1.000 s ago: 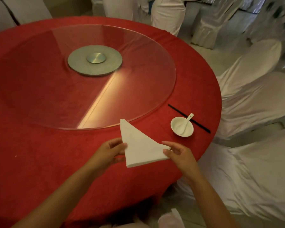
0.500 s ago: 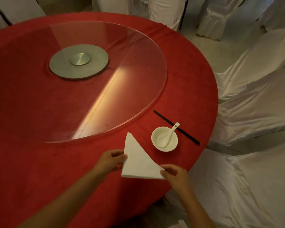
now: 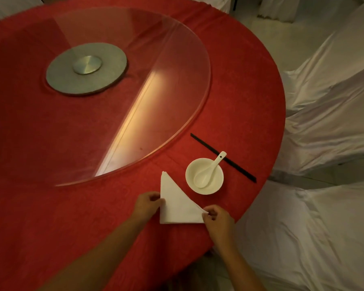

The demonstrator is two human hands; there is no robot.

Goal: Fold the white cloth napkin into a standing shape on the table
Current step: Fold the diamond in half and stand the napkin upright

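Left grip (image 3: pixel 148 203) | napkin (image 3: pixel 177 204) between | right grip (image 3: pixel 215 216) pinches corner

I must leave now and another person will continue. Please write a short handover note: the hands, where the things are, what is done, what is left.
Left hand: grips the napkin's left edge.
Right hand: fingers pinch its right corner.
White napkin: lies flat on the red tablecloth, folded into a triangle, beside the bowl with the spoon; black chopsticks lie beyond.
Done: triangle fold.
Left: further folds, then stand it up.
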